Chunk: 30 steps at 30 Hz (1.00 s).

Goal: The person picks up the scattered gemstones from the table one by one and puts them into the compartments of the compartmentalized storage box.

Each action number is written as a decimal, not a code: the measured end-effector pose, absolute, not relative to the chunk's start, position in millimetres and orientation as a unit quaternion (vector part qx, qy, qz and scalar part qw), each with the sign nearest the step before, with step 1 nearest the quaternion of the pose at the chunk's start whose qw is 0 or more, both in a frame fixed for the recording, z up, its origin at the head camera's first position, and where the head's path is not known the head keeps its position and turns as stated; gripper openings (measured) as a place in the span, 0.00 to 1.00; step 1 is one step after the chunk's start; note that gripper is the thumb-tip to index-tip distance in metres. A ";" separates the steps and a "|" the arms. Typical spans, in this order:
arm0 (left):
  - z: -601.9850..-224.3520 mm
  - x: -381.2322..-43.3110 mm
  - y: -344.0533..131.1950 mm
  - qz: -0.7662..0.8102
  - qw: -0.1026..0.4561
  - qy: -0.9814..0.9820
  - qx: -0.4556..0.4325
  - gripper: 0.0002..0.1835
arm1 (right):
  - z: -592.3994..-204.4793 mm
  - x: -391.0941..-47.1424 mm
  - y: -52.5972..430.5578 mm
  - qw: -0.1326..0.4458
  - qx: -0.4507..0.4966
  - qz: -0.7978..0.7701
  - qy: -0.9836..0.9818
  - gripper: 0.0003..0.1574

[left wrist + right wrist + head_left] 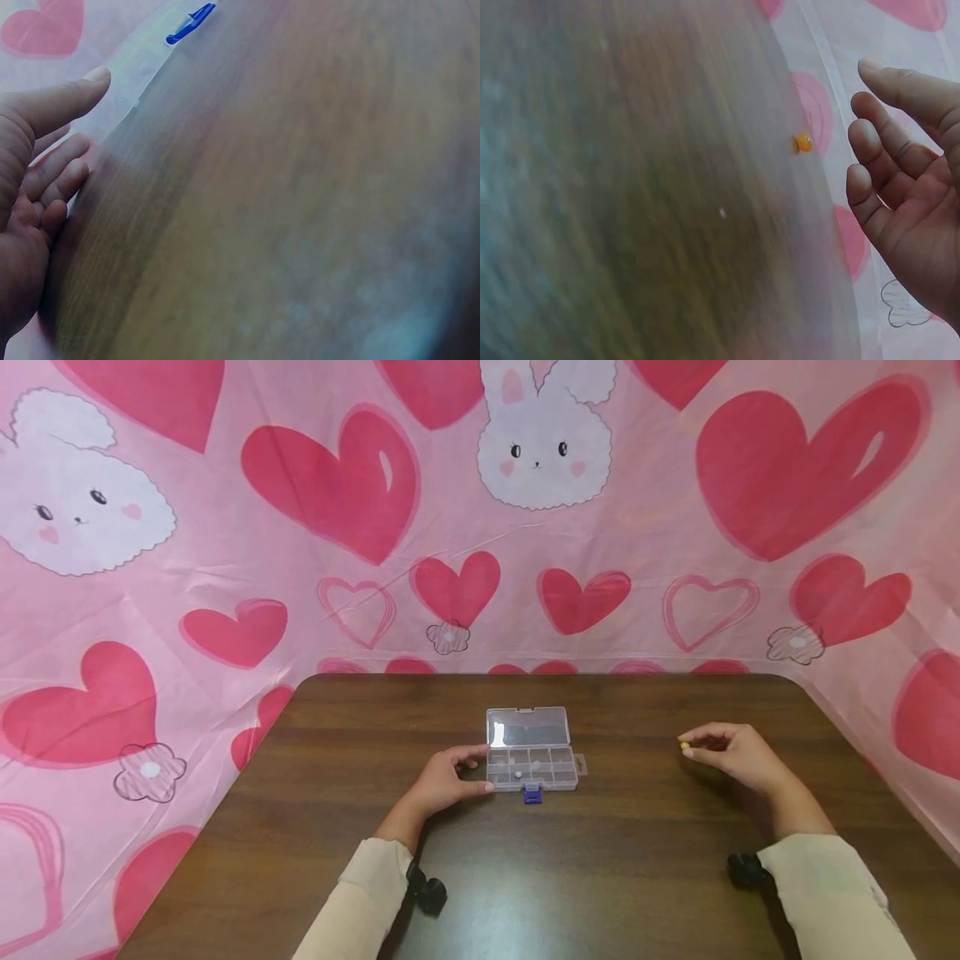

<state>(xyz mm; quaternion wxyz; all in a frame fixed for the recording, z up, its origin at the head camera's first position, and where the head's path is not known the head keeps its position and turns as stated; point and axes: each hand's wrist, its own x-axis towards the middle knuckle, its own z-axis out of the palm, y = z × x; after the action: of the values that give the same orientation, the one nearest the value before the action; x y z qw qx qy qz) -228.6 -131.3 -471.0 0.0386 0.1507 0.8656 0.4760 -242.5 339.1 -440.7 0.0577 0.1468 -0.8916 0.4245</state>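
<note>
A clear plastic compartment box [555, 774] stands on the table, its lid [528, 728] raised at the back and a blue latch [532, 794] at the front. Small pale pieces lie in some compartments, among them a whitish bead [518, 775]. My left hand [444, 781] holds the box's left end, thumb at the front corner and index finger toward the hinge. Off to the right, my right hand [738, 756] has thumb and index finger around a small yellow bead [685, 745]. In the right wrist view that bead [804, 142] shows a gap from the visible fingers.
The brown wooden table [600, 877] ends at the back against a pink cloth [645, 527] with hearts and rabbits. A clear hanging tab [581, 765] sticks out from the box's right end. Black wrist cameras [431, 896] sit at both sleeves.
</note>
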 end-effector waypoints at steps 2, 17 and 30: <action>-470.8 -228.9 -131.1 0.476 0.039 0.866 0.150 0.33 | -440.8 -242.5 337.0 0.060 0.147 0.427 -0.890 0.14; -471.7 -230.1 -131.7 0.474 0.042 0.866 0.152 0.32 | -446.2 -240.7 319.0 0.058 0.182 0.460 -0.867 0.13; -472.1 -230.6 -131.5 0.477 0.041 0.864 0.155 0.32 | -445.7 -238.3 303.6 0.044 0.230 0.478 -0.846 0.12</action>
<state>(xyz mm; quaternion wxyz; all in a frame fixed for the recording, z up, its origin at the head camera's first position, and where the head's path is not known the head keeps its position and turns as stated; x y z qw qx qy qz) -230.6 -131.5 -472.1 0.0408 0.1548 0.8640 0.4773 -238.3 303.6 -445.7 0.0439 0.2302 -0.8463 0.4785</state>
